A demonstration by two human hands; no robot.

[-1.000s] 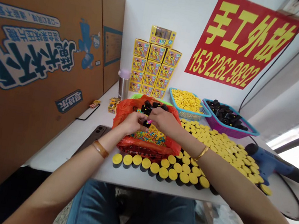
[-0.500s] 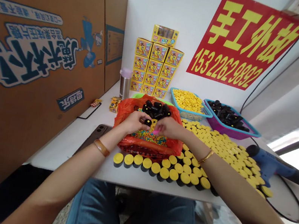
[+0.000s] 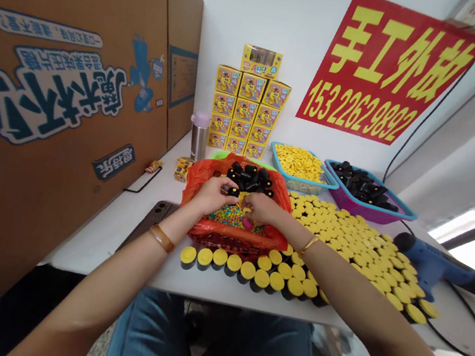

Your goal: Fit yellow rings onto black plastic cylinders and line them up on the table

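My left hand (image 3: 211, 195) is closed around a small black cup (image 3: 233, 192) over a basket lined with a red plastic bag (image 3: 202, 172). To its right, my right hand (image 3: 262, 208) has its fingers bent together. A bit of yellow shows by the right fingertips, too small to make out. Just below that hand is a small pink piece (image 3: 248, 223); whether the hand touches it I cannot tell. Beneath both hands lie many tiny coloured candy balls (image 3: 231, 216). More black cups (image 3: 249, 176) are heaped at the back of the basket.
Yellow-capped black cups (image 3: 261, 278) cover the table's right and front. Behind stand a basket of yellow lids (image 3: 298, 161) and one of black cups (image 3: 359, 185). A blue power tool (image 3: 427, 264), phone (image 3: 148, 225), steel flask (image 3: 199, 140), stacked yellow boxes (image 3: 247, 110) and large carton (image 3: 46, 201) surround them.
The pink piece was at my right fingertips and is now lower, under the hand. My right hand has shifted slightly down. My left hand still holds the black cup.
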